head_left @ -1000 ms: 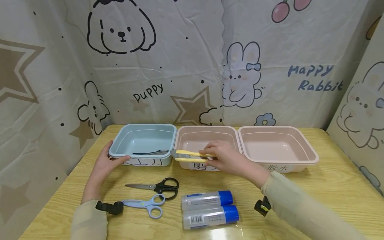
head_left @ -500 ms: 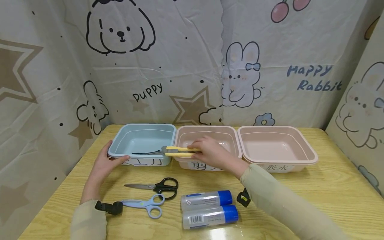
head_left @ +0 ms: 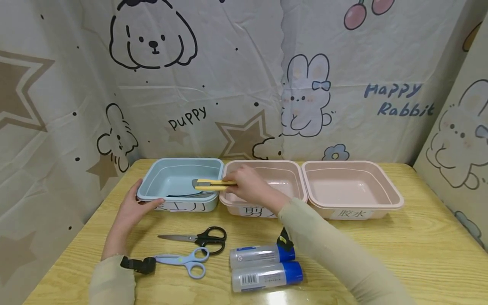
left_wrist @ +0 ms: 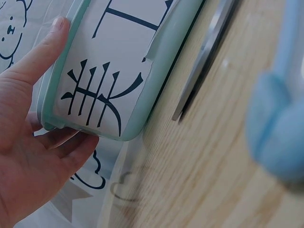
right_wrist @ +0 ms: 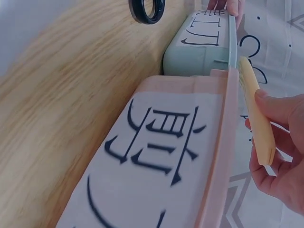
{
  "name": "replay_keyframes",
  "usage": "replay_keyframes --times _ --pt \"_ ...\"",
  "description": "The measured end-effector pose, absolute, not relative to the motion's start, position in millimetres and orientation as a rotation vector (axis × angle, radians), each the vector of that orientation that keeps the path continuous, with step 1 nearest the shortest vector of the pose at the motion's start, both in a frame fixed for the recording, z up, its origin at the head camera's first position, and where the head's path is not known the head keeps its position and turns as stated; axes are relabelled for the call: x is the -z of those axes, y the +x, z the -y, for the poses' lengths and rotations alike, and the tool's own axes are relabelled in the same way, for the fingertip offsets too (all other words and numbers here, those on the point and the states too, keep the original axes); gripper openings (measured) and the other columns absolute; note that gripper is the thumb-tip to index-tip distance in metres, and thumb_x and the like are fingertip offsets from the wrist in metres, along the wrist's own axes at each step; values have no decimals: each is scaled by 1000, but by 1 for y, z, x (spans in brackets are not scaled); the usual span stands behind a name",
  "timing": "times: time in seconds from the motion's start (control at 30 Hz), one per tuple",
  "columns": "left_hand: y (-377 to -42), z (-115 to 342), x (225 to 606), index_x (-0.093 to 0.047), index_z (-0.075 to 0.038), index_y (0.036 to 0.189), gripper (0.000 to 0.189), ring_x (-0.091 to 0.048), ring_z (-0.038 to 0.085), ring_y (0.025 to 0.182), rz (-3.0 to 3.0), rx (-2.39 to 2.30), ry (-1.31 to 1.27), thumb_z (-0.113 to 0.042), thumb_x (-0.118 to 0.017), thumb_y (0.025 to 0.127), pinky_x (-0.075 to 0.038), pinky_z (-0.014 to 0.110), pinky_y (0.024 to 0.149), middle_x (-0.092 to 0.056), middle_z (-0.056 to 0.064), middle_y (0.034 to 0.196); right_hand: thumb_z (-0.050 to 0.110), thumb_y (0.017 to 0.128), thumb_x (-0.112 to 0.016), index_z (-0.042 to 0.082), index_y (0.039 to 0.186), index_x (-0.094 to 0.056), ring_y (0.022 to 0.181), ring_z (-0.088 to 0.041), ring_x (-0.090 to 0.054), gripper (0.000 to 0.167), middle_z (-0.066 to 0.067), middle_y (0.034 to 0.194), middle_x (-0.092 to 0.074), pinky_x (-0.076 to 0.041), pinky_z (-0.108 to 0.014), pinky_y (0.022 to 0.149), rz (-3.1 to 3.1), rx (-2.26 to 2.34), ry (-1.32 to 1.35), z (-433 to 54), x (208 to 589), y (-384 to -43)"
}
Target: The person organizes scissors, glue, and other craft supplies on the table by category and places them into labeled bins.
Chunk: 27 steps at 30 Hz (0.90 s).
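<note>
Yellow cutter [head_left: 213, 184] over light-blue bin [head_left: 152, 186]; two pink bins [head_left: 305, 180] alongside, white labels lettered in black. Scissors: black [head_left: 198, 238] and pale blue [head_left: 184, 261]. Clear glue sticks [head_left: 263, 264] capped in blue. Counter [head_left: 419, 245] is light woodgrain.

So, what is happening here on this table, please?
A person's right hand pinches a yellow utility knife and holds it over the blue bin, where something dark lies. The left hand grips that bin's front corner. Two pink bins stand beside it. Two pairs of scissors and two glue sticks lie on the table.
</note>
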State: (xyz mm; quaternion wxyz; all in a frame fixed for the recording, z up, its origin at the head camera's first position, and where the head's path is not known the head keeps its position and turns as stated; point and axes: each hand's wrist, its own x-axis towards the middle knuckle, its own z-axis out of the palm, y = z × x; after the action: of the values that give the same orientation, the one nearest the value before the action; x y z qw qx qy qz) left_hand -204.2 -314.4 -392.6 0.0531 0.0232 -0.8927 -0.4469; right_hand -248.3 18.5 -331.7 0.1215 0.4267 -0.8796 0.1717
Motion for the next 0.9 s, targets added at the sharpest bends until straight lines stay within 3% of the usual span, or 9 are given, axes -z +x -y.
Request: replay_keyframes --times 0.2,0.33,0.57,0.8,0.9 --pt "-203 313 395 3 -9 146 105 -27 45 128 2722 1363 82 -39 -70 78 -30 58 99 -14 27 146 20 84 -65 11 103 -70 86 -14 -60 22 1 94 -69 -40 -29 89 2647 -441 1222 2 335 -256" --pt "-203 313 393 4 -9 146 105 -26 45 128 2729 1359 92 -40 -69 78 -29 58 99 -13 27 147 21 86 -63 11 106 -69 87 -12 -62 23 2 99 -69 -40 -29 89 2707 -443 1203 16 333 -258" --pt "-203 313 390 3 -8 146 105 -25 45 129 2728 1374 91 -40 -69 78 -29 57 100 -11 27 147 22 86 -62 11 108 -68 93 -13 -63 25 1 102 -68 -31 -34 104 2759 -442 1180 40 333 -266" --pt "-206 314 391 3 -8 146 105 -26 45 129 2723 1373 85 -41 -70 77 -29 57 100 -11 26 148 23 88 -60 15 108 -68 98 -17 -55 23 4 103 -68 -43 -27 87 2837 -410 1088 57 337 -275" --pt "-206 315 392 3 -9 146 105 -26 45 129 2720 1366 88 -40 -70 77 -29 57 100 -11 26 148 24 87 -61 16 107 -68 99 -17 -56 23 5 103 -67 -43 -26 88 2857 -400 1065 62 338 -278"
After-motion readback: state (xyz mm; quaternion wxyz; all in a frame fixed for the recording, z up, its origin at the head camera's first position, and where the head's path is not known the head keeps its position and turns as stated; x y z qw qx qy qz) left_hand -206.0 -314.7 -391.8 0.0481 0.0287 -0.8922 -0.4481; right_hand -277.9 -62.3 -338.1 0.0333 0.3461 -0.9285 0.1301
